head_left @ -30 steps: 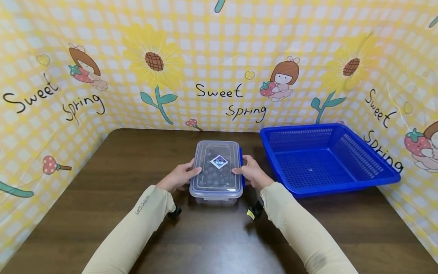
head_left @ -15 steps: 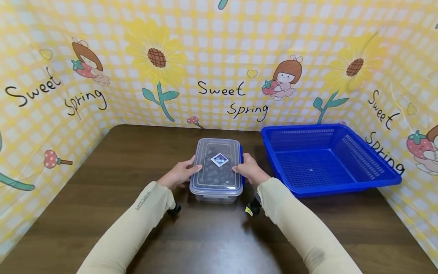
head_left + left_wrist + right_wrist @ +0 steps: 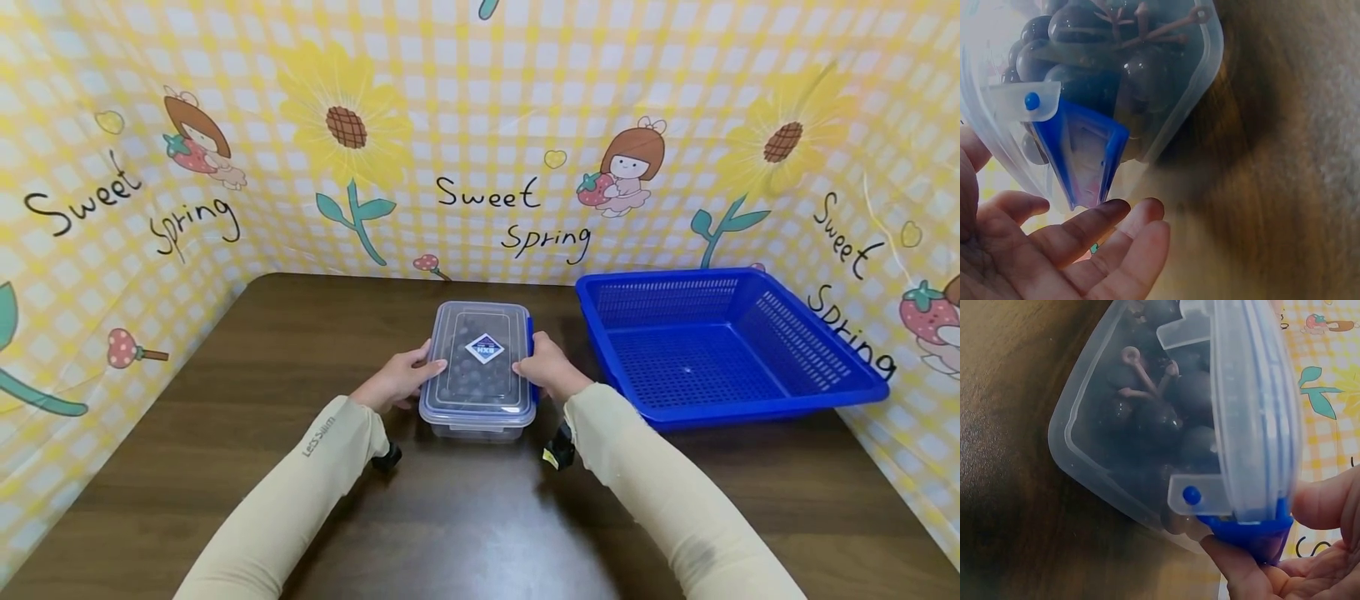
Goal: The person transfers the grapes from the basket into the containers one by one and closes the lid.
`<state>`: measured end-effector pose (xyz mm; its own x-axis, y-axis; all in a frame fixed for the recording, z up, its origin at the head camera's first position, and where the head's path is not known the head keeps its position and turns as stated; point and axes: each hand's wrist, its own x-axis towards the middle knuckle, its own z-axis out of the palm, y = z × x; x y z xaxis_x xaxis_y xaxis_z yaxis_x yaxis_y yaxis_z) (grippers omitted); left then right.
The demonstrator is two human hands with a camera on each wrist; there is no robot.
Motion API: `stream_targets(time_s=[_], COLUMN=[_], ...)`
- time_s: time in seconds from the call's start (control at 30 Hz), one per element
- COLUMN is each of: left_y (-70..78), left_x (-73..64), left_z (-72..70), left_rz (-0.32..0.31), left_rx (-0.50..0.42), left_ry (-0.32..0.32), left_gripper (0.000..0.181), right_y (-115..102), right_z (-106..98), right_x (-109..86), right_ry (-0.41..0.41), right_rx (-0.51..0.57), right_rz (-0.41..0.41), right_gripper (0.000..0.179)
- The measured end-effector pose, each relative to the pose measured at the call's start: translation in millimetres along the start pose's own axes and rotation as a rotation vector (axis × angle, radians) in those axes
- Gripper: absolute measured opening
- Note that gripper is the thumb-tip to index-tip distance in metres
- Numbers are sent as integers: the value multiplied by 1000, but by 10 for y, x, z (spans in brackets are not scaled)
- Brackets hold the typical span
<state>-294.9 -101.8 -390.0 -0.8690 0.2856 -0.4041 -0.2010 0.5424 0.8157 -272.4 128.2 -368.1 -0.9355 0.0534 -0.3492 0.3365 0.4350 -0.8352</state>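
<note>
A clear plastic food box [image 3: 480, 392] with a lid sits on the table between both hands. Dark grapes [image 3: 1157, 419] with pinkish stems show through its wall. My left hand [image 3: 397, 377] holds the box's left side, thumb on the lid edge. In the left wrist view, that side's blue clip [image 3: 1085, 147] slants outward from its pivot, fingertips right at its lower end. Opposite, my right hand [image 3: 551, 367] grips the right side with its thumb over the lid. Its fingers are at the other blue clip [image 3: 1250, 537], which lies close against the lid's edge.
A blue perforated plastic basket [image 3: 750, 412] stands at the right, just beyond the right hand. The dark wooden table [image 3: 300, 325] is bounded at the back and sides by a yellow checked cloth [image 3: 480, 108] with printed flowers.
</note>
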Motion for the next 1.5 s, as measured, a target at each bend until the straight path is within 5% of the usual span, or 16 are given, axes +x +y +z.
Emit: stream_targets(time_s=[0.37,0.97,1.23,1.5], left_y=[-26,39,67,177], left_x=[19,47,10,-3], left_z=[-4,-49,-11,-9], left_rz=[-54,-123,-53,-73], left_rx=[-106,-137,-172,-123], left_ry=[41,52,75,42], left_gripper=[90,95,58,43], right_y=[-17,-12,-12,11], right_z=[1,-23,21,7], right_x=[-21,7,-6,1], right_ry=[-18,-14,3,33], right_rx=[38,-24,-38,-56], right_rz=[12,10,5,0], right_gripper=[55,57,57,55])
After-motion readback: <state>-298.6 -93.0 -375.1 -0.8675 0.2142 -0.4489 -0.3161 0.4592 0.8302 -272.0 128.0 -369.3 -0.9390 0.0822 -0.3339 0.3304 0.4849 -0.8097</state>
